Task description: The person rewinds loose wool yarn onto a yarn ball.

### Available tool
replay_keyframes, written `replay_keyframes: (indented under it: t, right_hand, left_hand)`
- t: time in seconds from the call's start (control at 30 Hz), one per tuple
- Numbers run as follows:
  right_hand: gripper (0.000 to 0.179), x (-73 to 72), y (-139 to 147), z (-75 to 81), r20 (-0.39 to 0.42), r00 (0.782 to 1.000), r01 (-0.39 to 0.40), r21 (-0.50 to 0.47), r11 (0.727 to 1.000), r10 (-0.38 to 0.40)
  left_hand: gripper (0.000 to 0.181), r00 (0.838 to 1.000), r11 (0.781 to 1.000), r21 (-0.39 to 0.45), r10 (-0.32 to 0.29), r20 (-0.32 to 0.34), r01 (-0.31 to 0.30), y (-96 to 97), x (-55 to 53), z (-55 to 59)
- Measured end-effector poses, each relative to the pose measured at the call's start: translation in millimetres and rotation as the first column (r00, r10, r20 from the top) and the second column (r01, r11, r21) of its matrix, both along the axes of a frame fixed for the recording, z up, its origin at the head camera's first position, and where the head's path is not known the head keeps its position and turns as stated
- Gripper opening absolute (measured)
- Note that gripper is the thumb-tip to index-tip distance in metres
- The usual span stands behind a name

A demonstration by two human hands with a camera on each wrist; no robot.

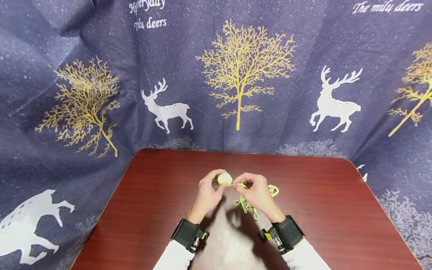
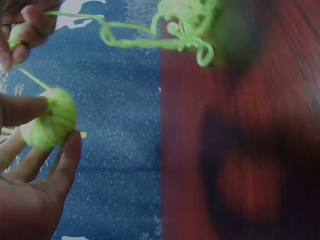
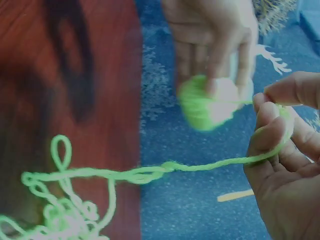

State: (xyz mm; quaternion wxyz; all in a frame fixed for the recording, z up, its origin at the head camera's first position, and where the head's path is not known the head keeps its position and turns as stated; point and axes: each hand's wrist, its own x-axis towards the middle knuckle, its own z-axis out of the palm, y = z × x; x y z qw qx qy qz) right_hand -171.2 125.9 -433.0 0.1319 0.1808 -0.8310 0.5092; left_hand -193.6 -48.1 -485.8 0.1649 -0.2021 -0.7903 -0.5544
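A small ball of yellow-green yarn [image 1: 224, 178] is held in the fingertips of my left hand [image 1: 208, 193], above the table. In the left wrist view the thumb and fingers curl round the yarn ball [image 2: 56, 120]. My right hand [image 1: 257, 190], just to the right, pinches the yarn strand between thumb and fingers. A short taut length of yarn [image 2: 32, 77] runs from the ball to those fingers. From the right hand the strand [image 3: 210, 166] hangs on, looped and twisted, down to a loose tangle of yarn [image 3: 70, 217].
The tangle's loops [image 1: 246, 206] spread below and beside the right hand on the reddish-brown table [image 1: 162, 180]. Behind the table's far edge hangs a dark blue cloth [image 1: 209, 138] printed with deer and trees. Each wrist wears a black band [image 1: 186, 233] with a small camera.
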Motion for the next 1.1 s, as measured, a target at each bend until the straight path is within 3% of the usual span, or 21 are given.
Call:
replay_keyframes:
  t: [0.1, 0.17, 0.37, 0.5, 0.6, 0.63, 0.73, 0.83, 0.9, 1.0, 1.07, 1.1]
  right_hand:
    - [0.008, -6.9, 8, 6.7, 0.037, 0.999, -0.021, -0.031, 0.999, 0.022]
    - [0.007, -14.7, 14, 6.5, 0.069, 0.997, -0.028, -0.062, 0.998, 0.032]
    - [0.014, -36.6, 28, 11.7, 0.191, 0.980, -0.019, -0.192, 0.981, 0.056]
    - [0.022, -49.0, 33, 8.4, 0.236, 0.968, -0.015, -0.282, 0.959, 0.084]
    - [0.027, -54.7, 33, 0.4, 0.267, 0.954, -0.030, -0.365, 0.931, 0.135]
    - [0.029, -55.1, 33, -3.0, 0.280, 0.948, -0.032, -0.386, 0.922, 0.150]
    - [0.033, -54.1, 28, -14.7, 0.319, 0.927, -0.036, -0.446, 0.894, 0.197]
    - [0.032, -49.9, 22, -24.9, 0.336, 0.917, -0.037, -0.465, 0.885, 0.215]
    - [0.027, -46.1, 18, -30.2, 0.325, 0.923, -0.045, -0.444, 0.895, 0.208]
    - [0.016, -40.0, 12, -35.1, 0.255, 0.955, -0.067, -0.319, 0.945, 0.154]
    - [0.010, -35.6, 10, -36.8, 0.184, 0.977, -0.072, -0.199, 0.977, 0.109]
    - [0.008, -33.5, 9, -37.0, 0.143, 0.986, -0.069, -0.136, 0.988, 0.089]
  left_hand:
    - [0.039, 0.997, 0.994, -0.073, -0.082, 0.008, 0.083, -2.9, 1.9, -2.1]
    - [0.037, 0.988, 0.982, -0.108, -0.150, 0.046, 0.155, -5.3, 4.5, -2.2]
    - [0.036, 0.931, 0.929, -0.106, -0.340, 0.136, 0.355, -9.2, 13.1, 3.0]
    - [0.036, 0.871, 0.882, 0.017, -0.468, 0.152, 0.471, -10.0, 17.8, 11.7]
    - [0.037, 0.818, 0.821, 0.173, -0.565, 0.111, 0.543, -9.5, 19.1, 20.7]
    - [0.038, 0.811, 0.805, 0.219, -0.579, 0.082, 0.552, -9.1, 19.3, 23.7]
    - [0.040, 0.829, 0.773, 0.347, -0.559, -0.024, 0.531, -6.3, 17.8, 31.4]
    - [0.041, 0.890, 0.751, 0.512, -0.453, -0.060, 0.417, -1.1, 15.4, 39.3]
    - [0.042, 0.928, 0.708, 0.638, -0.372, -0.026, 0.302, 2.6, 13.5, 43.8]
    - [0.045, 0.968, 0.619, 0.778, -0.245, 0.058, 0.110, 7.3, 8.4, 47.3]
    - [0.045, 0.982, 0.586, 0.810, -0.147, 0.116, -0.008, 9.5, 2.8, 47.6]
    - [0.044, 0.985, 0.583, 0.810, -0.099, 0.139, -0.055, 10.2, -0.4, 47.1]
